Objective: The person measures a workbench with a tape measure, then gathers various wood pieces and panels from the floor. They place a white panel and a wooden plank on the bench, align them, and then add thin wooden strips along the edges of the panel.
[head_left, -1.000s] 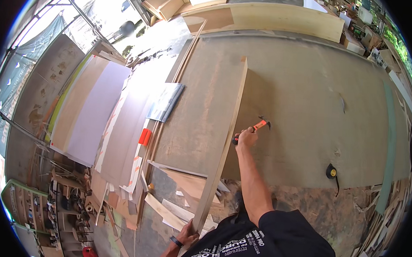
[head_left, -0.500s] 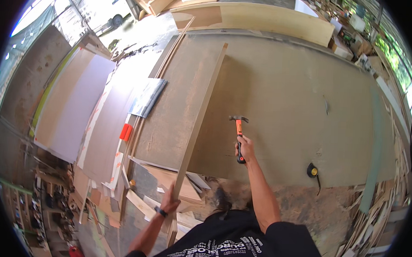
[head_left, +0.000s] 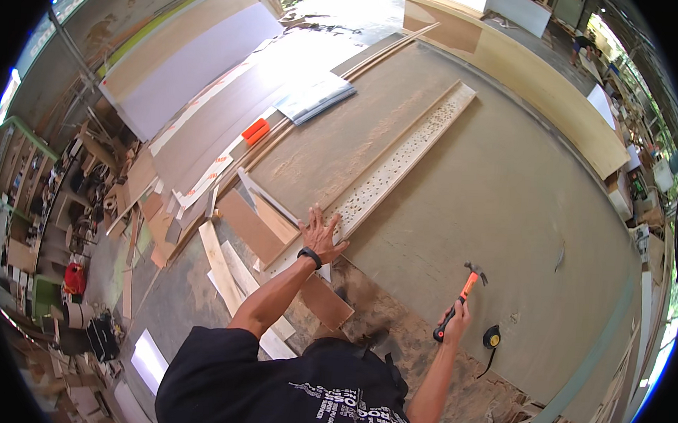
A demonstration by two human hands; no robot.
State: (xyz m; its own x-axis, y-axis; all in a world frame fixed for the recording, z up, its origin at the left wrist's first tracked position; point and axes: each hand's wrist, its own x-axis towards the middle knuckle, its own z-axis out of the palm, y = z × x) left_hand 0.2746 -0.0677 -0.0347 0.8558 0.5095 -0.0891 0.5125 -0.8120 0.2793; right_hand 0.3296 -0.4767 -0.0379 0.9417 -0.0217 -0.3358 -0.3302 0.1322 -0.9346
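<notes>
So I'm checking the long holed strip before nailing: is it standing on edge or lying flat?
Lying flat: the holed strip shows its broad dotted face upward on the large board, with the left hand spread at its near end.

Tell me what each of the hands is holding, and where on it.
Right hand grips the hammer low on its handle. Left hand holds nothing; it rests open on the end of the perforated strip.

A perforated strip (head_left: 401, 165) lies on the large board (head_left: 505, 211), tape measure (head_left: 491, 338) at its right.
</notes>
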